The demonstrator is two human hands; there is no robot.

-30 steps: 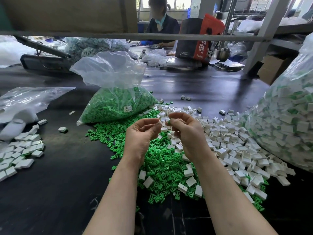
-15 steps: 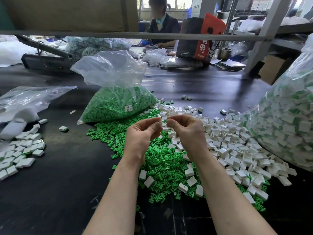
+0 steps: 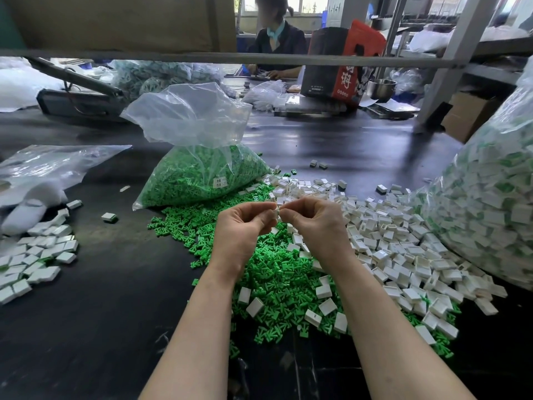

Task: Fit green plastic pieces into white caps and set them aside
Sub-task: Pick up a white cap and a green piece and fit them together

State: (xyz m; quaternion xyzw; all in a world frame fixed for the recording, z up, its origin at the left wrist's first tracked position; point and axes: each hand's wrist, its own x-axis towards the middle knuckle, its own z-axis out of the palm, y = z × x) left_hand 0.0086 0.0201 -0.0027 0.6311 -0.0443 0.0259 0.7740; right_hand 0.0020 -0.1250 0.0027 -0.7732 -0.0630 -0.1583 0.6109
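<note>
Both hands raised above the dark desk (image 3: pixel 95 327), fingertips meeting over the far edge of the green heap. Left hand (image 3: pixel 240 232) curled, grip narrow, pinching one side of a small white cap (image 3: pixel 278 211); right hand (image 3: pixel 314 226) curled likewise, pinching the other side. Cap mostly hidden between fingertips; green piece inside it not visible.

Loose green plastic pieces (image 3: pixel 274 284) piled directly beneath the wrists, spreading left toward bare desk. Loose white caps (image 3: pixel 389 249) heaped just right of the green, overlapping its edge, running up against a large clear bag of assembled caps (image 3: pixel 490 212) at the right frame edge. Clear bag of green pieces (image 3: pixel 199 171) beyond the hands, touching the green heap, mouth standing open.

Set-aside pile of finished caps (image 3: pixel 31 255) far left, well apart from the hands. Open dark desk between that pile and the green heap. Grey rail (image 3: pixel 173 56) crossing overhead at the back.
</note>
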